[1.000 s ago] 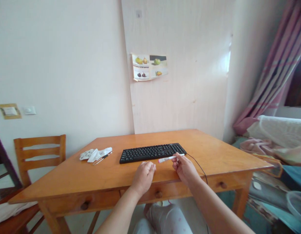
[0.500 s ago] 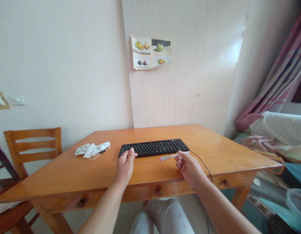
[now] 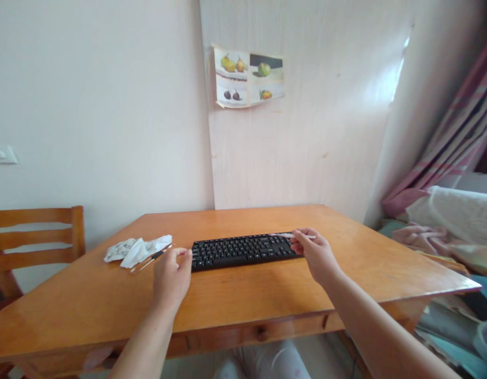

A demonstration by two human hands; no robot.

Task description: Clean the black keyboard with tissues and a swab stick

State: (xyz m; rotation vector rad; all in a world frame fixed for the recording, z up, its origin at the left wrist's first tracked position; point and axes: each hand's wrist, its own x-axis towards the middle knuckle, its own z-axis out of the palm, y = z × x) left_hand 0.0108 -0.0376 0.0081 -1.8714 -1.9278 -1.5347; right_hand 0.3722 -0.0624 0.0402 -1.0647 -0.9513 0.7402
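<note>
Right now my right hand (image 3: 316, 253) grasps a slim white pen (image 3: 285, 235) between thumb and fingertips, holding it nearly level over the right part of the black keyboard (image 3: 243, 252). The pen's pinkish end points left, and its other end sticks out to the right past my fingers. My left hand (image 3: 171, 280) is at the keyboard's left end, fingers curled in and thumb tip close to the forefinger; I cannot tell whether they pinch the corner or only rest against it. The keyboard lies lengthwise across the orange-brown wooden table (image 3: 243, 300), between my two hands. Beyond my left hand, to the left, lie crumpled white tissues (image 3: 138, 253), with a few thin sticks (image 3: 149, 259) slanting just beside them, one with a dark section. A wooden chair (image 3: 40, 216) stands at the table's left side. Ahead, a sheet of fruit pictures (image 3: 249, 79) hangs on the pale panel (image 3: 290, 152), and a pink striped curtain (image 3: 450, 139) drapes down at the far right, above some piled cloth (image 3: 420, 236).
</note>
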